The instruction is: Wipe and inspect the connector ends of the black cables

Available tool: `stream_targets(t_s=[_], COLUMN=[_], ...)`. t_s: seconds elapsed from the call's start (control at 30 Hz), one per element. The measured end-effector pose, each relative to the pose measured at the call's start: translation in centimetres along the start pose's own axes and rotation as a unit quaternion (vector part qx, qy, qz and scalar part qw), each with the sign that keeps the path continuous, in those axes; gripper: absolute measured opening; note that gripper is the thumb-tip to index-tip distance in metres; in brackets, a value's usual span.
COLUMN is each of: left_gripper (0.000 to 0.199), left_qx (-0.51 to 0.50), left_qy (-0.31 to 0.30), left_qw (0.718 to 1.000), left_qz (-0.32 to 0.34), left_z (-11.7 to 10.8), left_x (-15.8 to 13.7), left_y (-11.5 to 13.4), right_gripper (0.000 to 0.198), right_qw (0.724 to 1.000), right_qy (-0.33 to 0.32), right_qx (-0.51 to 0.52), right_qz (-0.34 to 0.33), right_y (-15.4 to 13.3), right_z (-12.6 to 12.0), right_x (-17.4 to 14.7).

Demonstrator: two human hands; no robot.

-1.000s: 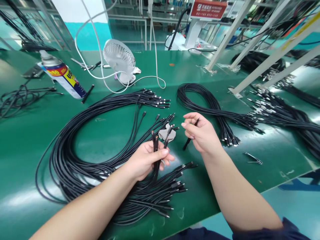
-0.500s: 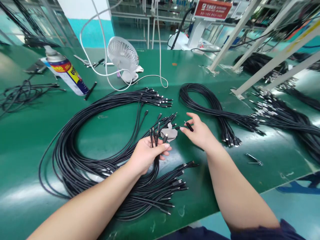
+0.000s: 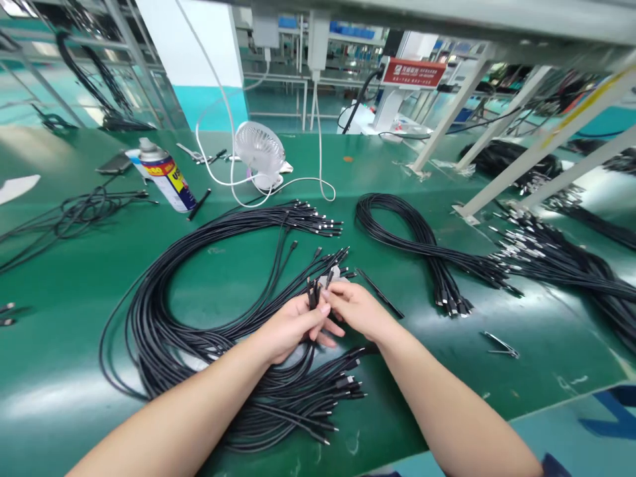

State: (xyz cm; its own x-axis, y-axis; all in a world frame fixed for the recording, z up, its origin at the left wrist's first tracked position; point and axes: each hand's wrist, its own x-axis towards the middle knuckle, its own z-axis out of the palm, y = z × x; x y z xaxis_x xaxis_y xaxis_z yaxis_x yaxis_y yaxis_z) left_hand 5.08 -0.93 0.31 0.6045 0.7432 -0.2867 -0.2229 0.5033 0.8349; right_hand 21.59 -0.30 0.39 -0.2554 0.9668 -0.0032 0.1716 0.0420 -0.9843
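My left hand (image 3: 298,324) is closed around several black cables, their plug ends standing up between thumb and fingers. My right hand (image 3: 355,306) meets it from the right, thumb and forefinger pinched on the plug end of one black cable (image 3: 329,278). Behind the fingertips a small grey cloth-like piece (image 3: 338,272) is partly hidden. A thin black pen-like tool (image 3: 381,294) lies on the green table just right of my right hand. Under and left of my hands spreads a large curved bundle of black cables (image 3: 154,298), with plug ends pointing right.
A looped cable bundle (image 3: 392,205) lies to the right, near metal tweezers (image 3: 501,344). Farther right are more cables (image 3: 561,258) and slanted white posts (image 3: 501,159). At the back stand a small white fan (image 3: 258,151) and a spray can (image 3: 169,179).
My right hand has let go of the pen-like tool, which now lies on the table, and moved left to pinch a cable end at my left hand. The view has tilted up.
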Motion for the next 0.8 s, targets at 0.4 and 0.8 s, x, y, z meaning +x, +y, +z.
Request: stream_targets(t_s=[0.4, 0.8], left_gripper=[0.052, 0.049], left_qx=[0.315, 0.236], left_qy=[0.108, 0.004], left_qw=[0.929, 0.963], left_qz=[0.162, 0.126], left_z=[-0.3, 1.3], left_x=[-3.6, -5.4], left_y=[7.0, 5.5], right_gripper=[0.043, 0.047], right_qw=[0.98, 0.975], right_qy=[-0.037, -0.012], right_qx=[0.195, 0.218], right_qz=[-0.011, -0.045], right_y=[-3.8, -2.7], right_z=[-2.3, 0.4], right_x=[-1.7, -1.3])
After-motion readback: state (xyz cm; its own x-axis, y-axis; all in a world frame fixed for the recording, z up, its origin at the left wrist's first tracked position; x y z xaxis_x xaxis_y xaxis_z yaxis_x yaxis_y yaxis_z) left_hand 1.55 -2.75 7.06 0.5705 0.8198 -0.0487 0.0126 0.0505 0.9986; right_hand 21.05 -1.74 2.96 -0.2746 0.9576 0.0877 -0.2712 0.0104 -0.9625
